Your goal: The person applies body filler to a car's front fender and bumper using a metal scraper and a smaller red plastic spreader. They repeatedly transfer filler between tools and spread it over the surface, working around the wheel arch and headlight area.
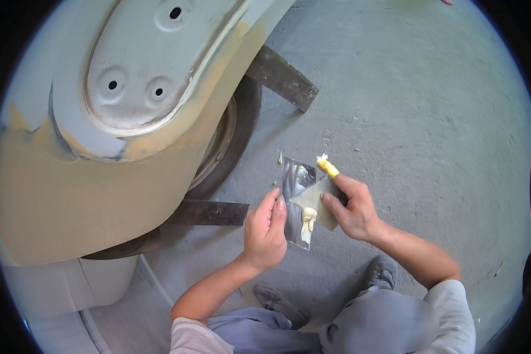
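My left hand [265, 230] grips a thin, shiny rectangular plate [289, 177] by its left edge. A cream-coloured lump of putty [308, 219] sits on the lower part of this plate, and paler smears lie higher up. In my right hand [356, 206] is a flat grey putty spreader [326, 216], pinched between thumb and fingers. Its edge overlaps the plate just above the lump. A yellow covering [327, 166] wraps what looks like my right index fingertip, with whitish paste at its end. The spreader hides part of the plate.
At the left stands a car body panel [100, 194] with tan filler patches and a recess with several holes. Below it are a wheel [242, 124] and two dark bars [286, 76] jutting over the grey concrete floor [430, 118]. My shoes [382, 271] are close below.
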Demonstrator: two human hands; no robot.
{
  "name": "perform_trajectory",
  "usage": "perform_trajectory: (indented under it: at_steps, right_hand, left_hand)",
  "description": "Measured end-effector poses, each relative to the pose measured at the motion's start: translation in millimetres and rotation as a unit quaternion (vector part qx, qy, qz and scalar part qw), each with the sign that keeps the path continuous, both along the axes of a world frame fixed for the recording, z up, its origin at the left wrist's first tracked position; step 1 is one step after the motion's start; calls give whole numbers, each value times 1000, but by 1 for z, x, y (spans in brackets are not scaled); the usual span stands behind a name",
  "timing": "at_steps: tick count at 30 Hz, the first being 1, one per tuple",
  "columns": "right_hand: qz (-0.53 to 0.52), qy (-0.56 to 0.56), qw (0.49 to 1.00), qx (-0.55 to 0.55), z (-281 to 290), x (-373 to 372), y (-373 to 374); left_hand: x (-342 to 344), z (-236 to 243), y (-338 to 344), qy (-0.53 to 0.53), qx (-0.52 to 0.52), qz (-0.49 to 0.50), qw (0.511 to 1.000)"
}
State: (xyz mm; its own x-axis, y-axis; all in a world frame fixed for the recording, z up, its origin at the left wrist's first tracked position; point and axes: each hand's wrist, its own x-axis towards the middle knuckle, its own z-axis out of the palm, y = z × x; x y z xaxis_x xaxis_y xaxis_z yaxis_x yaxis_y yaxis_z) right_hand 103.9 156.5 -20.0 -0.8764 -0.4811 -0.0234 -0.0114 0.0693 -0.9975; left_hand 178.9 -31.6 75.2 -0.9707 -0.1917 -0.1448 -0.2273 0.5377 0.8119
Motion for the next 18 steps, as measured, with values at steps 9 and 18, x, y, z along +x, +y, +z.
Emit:
perform_trajectory:
  at_steps: [9, 18]
  right_hand:
    - [-30, -62, 984, -164, 16, 24, 50]
    - [-127, -169, 934, -288, 56, 5, 33]
  left_hand:
    - [-30, -5, 5, -42, 258, 124, 957]
    - [-14, -22, 70, -193, 552, 75, 808]
